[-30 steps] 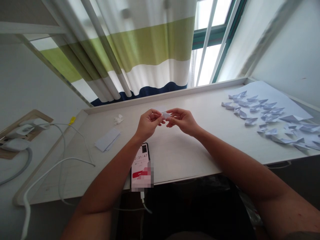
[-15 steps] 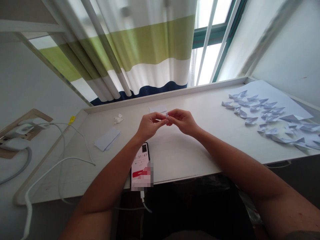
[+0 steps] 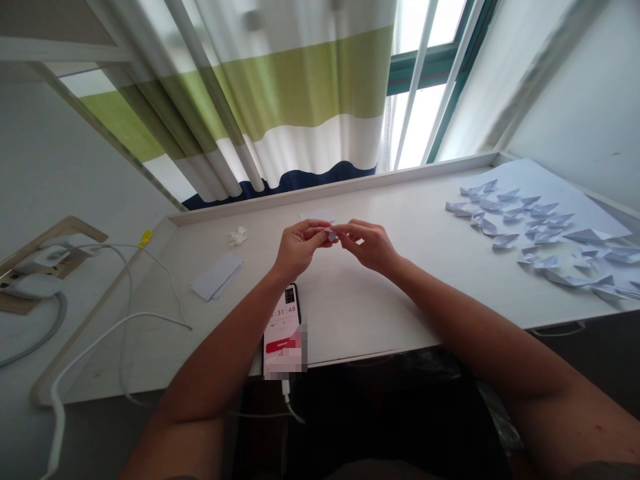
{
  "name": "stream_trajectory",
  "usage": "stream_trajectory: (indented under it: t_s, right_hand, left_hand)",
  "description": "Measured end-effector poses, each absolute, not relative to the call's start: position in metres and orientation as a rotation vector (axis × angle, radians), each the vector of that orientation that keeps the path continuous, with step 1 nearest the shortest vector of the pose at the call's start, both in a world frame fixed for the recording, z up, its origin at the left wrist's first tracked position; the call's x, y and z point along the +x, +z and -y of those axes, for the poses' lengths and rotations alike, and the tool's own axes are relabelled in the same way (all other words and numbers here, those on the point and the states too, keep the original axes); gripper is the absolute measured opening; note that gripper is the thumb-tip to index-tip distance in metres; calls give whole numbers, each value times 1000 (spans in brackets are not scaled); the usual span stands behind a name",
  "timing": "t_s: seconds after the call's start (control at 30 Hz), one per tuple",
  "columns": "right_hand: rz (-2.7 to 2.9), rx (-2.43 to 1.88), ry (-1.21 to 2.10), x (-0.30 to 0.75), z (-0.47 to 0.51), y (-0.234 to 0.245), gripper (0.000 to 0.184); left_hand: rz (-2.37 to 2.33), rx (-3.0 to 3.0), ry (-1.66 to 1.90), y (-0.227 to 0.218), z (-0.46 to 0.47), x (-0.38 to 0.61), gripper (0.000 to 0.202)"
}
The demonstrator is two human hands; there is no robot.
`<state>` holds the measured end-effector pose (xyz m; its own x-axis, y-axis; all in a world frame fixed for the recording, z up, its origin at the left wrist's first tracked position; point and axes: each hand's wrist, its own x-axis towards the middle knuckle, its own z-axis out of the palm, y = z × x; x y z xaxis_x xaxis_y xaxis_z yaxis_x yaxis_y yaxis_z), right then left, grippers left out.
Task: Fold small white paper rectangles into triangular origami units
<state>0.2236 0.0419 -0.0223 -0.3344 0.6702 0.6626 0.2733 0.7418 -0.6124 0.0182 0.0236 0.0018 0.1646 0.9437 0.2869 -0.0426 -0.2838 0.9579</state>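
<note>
A small piece of folded white paper (image 3: 331, 234) is pinched between the thumb and fingers of my left hand (image 3: 296, 248), above the middle of the desk. My right hand (image 3: 369, 245) reaches in from the right. Its index fingertip touches the edge of the paper, while the thumb stands apart below with a gap between them. Much of the paper is hidden by the fingers, so its exact shape cannot be made out. Just behind my hands lies a flat white paper slip (image 3: 316, 217), partly covered.
Several folded paper pieces (image 3: 510, 215) lie on the right of the white desk (image 3: 400, 313), near a large paper sheet (image 3: 565, 193). At left are a stack of slips (image 3: 217, 277), a crumpled scrap (image 3: 239, 236) and cables (image 3: 125, 319). A phone (image 3: 281, 330) showing a timer lies at the front edge.
My right thumb and index finger have parted from their pinch on the paper, and the index finger now points at its edge. The paper has tilted in my left hand.
</note>
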Motion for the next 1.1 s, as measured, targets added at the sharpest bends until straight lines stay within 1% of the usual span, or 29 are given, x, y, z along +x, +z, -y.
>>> stream_trajectory:
  t_s: [0.1, 0.2, 0.3, 0.37, 0.4, 0.47, 0.53, 0.6, 0.67, 0.77, 0.83, 0.93, 1.1]
  right_hand:
    - [1963, -687, 358, 226, -45, -23, 25]
    - [1958, -618, 307, 227, -46, -22, 20]
    - [1899, -558, 366, 223, -45, -22, 15]
    - [1828, -547, 506, 220, -43, -23, 14]
    - [1784, -565, 597, 218, -42, -24, 17]
    - [1691, -641, 760, 215, -42, -26, 31]
    - [1642, -717, 859, 215, -41, -25, 43]
    - [1653, -734, 901, 215, -41, -24, 46]
    - [1676, -714, 910, 216, -41, -22, 43]
    - [1661, -701, 885, 217, -42, -20, 38]
    - [1632, -689, 882, 217, -42, -20, 35]
    - [1597, -648, 931, 216, -43, -20, 33]
    - [1555, -639, 1114, 215, -41, -17, 38]
  left_hand:
    - [-883, 1333, 1288, 3, -24, 19, 28]
    - [-881, 1244, 1279, 4, -25, 20, 33]
    - [-896, 1250, 1295, 4, -25, 21, 43]
    - [-911, 1278, 1301, 4, -23, 22, 50]
    - [-917, 1294, 1298, 5, -22, 23, 53]
    - [-928, 1324, 1290, 6, -20, 23, 63]
    - [-941, 1345, 1285, 8, -19, 23, 74]
    - [-953, 1357, 1272, 8, -18, 23, 78]
    - [-963, 1372, 1246, 7, -18, 22, 71]
    - [-987, 1425, 1224, 5, -20, 20, 50]
    - [-999, 1478, 1227, 4, -21, 20, 40]
    - [-976, 1565, 1261, 2, -22, 20, 36]
    - [-952, 1689, 1239, 1, -22, 19, 33]
